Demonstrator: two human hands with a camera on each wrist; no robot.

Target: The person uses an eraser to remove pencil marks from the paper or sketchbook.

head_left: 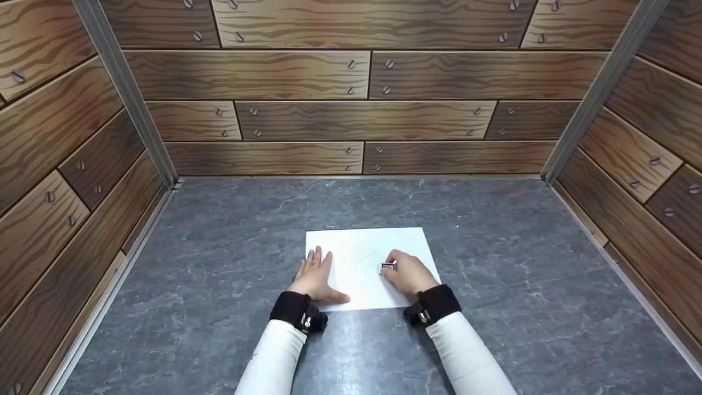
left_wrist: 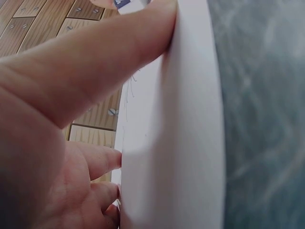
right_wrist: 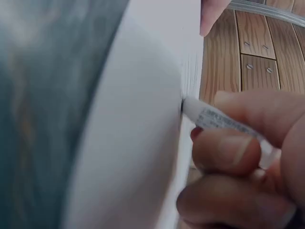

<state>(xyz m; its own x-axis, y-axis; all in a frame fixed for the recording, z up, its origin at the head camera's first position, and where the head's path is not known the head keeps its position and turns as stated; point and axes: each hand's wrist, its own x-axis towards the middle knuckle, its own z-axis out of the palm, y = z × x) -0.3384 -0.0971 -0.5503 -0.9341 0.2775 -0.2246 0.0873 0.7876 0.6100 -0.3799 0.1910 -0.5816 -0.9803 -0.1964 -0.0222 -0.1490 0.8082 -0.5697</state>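
A white sheet of paper (head_left: 364, 288) lies on the grey tabletop, with a few thin pencil lines (left_wrist: 127, 98) on it. My left hand (head_left: 315, 281) rests on the paper's left side, thumb and fingers spread. In my right hand (head_left: 411, 273), thumb and fingers pinch a small white eraser (right_wrist: 196, 110) in a printed sleeve with a dark band. In the right wrist view the eraser is tilted, its end right at the paper's surface beside the lines. My curled fingers hide part of its sleeve.
Wood-patterned panels (head_left: 307, 120) wall in the back and both sides, with grey metal posts at the corners. The grey marbled tabletop (head_left: 219, 236) surrounds the paper. Each wrist wears a black strap (head_left: 441, 303) with a small camera.
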